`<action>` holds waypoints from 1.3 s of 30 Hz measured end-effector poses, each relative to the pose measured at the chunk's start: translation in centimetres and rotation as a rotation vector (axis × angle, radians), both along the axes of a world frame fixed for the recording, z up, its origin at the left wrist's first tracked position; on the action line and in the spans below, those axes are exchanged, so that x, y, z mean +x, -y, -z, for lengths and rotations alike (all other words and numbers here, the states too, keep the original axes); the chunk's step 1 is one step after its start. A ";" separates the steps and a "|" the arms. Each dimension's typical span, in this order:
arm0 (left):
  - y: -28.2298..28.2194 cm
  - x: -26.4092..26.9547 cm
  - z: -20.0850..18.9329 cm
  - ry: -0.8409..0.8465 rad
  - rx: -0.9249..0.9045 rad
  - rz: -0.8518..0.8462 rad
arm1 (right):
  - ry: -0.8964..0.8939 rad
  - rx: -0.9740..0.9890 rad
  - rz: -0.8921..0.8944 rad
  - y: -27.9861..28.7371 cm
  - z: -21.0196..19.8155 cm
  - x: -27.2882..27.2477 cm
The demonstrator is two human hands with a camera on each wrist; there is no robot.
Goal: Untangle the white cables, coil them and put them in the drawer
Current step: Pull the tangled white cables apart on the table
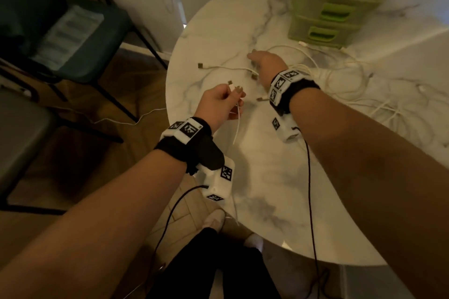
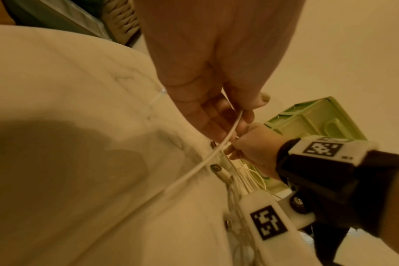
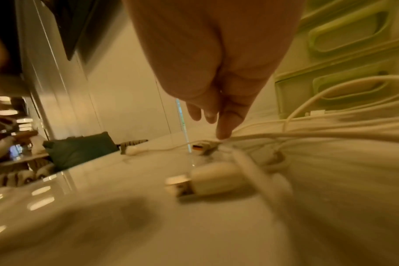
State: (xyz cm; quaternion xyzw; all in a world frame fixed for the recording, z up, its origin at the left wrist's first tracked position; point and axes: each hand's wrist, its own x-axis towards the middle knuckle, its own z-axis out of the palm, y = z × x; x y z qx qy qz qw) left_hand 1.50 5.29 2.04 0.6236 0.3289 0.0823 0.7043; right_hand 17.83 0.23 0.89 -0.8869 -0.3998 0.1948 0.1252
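Observation:
Several white cables (image 1: 340,77) lie tangled on the marble table (image 1: 267,189), spreading right from the middle. My left hand (image 1: 234,91) is raised over the table's left edge and pinches the plug end of one white cable (image 1: 238,124), which hangs down from it; in the left wrist view the cable (image 2: 216,153) runs out from the curled fingers (image 2: 216,126). My right hand (image 1: 252,58) reaches over the cables with straight fingers, one fingertip (image 3: 223,135) touching a cable beside a USB plug (image 3: 216,181). The green drawer unit (image 1: 335,5) stands behind, its drawers closed.
Loose USB plugs (image 1: 200,65) lie left of the right hand. A dark chair (image 1: 85,39) with a pale object on its seat stands left of the table, and a white cord (image 1: 121,121) trails on the wooden floor. Black wires hang from both wrist cameras.

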 end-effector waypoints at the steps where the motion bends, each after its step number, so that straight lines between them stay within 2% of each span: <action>1: -0.1 0.0 0.1 -0.001 -0.004 0.008 | 0.017 -0.048 -0.026 -0.2 0.1 0.4; 4: -0.1 0.3 0.3 0.012 -0.030 0.020 | 0.165 -0.198 -0.124 -0.2 0.0 0.9; 7: 0.1 0.7 0.1 0.024 -0.050 0.016 | 0.268 -0.248 -0.160 0.6 0.0 1.2; 15: 0.8 1.4 -0.4 0.033 -0.026 0.054 | 0.395 -0.406 -0.296 3.0 -0.3 2.3; 19: 1.4 1.3 -0.6 0.037 -0.024 0.080 | 0.518 -0.409 -0.226 3.8 -0.9 2.4; 22: 2.4 1.4 -1.1 0.052 -0.045 0.103 | 0.582 -0.344 -0.049 5.2 -2.6 2.8; 24: 3.3 1.7 -1.7 0.056 -0.051 0.126 | 0.554 -0.231 0.130 6.3 -4.1 3.0; 25: 3.8 1.9 -2.1 0.063 -0.055 0.139 | 0.509 -0.105 0.237 6.9 -4.9 3.0; 28: 5.2 2.7 -3.5 0.097 -0.035 0.177 | 0.309 0.440 0.598 8.8 -7.1 2.3; 30: 6.2 3.4 -4.7 0.135 -0.022 0.182 | 0.255 0.694 0.724 10.1 -8.7 1.3; 33: 7.5 4.5 -6.6 0.214 0.011 0.158 | 0.247 0.915 0.722 12.0 -10.5 -0.8; 35: 8.3 5.4 -7.7 0.264 0.036 0.128 | 0.158 0.947 0.695 12.9 -11.0 -2.5; 39: 10.5 6.7 -9.5 0.343 -0.033 0.113 | -0.094 0.977 0.677 14.0 -10.5 -5.9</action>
